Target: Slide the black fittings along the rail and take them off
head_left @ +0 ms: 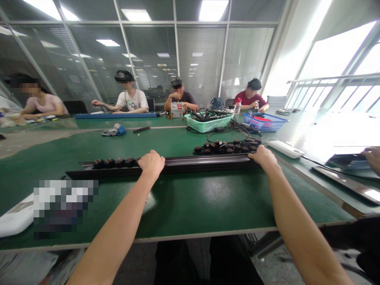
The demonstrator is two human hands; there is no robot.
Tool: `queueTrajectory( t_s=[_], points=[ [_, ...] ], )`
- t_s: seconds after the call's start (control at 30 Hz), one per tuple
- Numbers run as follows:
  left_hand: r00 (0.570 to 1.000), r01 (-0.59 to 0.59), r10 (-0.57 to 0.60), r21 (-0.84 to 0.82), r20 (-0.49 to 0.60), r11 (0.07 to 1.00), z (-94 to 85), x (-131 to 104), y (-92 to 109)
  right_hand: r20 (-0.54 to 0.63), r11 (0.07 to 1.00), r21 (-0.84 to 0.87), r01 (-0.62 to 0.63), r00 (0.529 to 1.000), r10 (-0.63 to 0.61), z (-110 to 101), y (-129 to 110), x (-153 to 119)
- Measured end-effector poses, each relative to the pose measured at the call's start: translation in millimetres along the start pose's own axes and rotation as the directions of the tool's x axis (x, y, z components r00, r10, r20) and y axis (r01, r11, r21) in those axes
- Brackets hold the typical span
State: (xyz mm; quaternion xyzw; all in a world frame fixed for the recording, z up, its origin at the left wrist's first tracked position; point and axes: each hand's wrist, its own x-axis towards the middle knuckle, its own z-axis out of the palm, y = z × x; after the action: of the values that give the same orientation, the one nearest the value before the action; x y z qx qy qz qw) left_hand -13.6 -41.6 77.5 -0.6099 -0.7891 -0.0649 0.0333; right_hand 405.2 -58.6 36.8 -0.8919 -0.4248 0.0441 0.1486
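A long black rail (202, 162) with a shiny channel lies across the green table in front of me. A row of round black sockets (118, 162) sits along its left part. My left hand (152, 162) is closed over the rail at the right end of that row; its fingertips are hidden behind the hand. At the rail's right end, my right hand (263, 156) grips it with the thumb on the near side. Right behind the rail is a cluster of black sockets (228, 147) with copper-coloured spots, close to my right hand.
Beyond the sockets stand a green basket (208, 123) of cables and a blue basket (267, 123). A white power strip (285, 149) lies at right, gloves (114, 130) at back left. Several people sit opposite; another person's hand (372, 158) shows at the right edge.
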Motion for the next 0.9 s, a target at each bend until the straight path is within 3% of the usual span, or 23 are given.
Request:
queueTrajectory(
  t_s=[0.9],
  points=[
    [0.999,-0.019,0.019,-0.019,0.029,1.0,-0.1,2.0,-0.8,-0.023,0.998,0.024,-0.052,0.998,0.052,2.4,9.9,8.4]
  ],
)
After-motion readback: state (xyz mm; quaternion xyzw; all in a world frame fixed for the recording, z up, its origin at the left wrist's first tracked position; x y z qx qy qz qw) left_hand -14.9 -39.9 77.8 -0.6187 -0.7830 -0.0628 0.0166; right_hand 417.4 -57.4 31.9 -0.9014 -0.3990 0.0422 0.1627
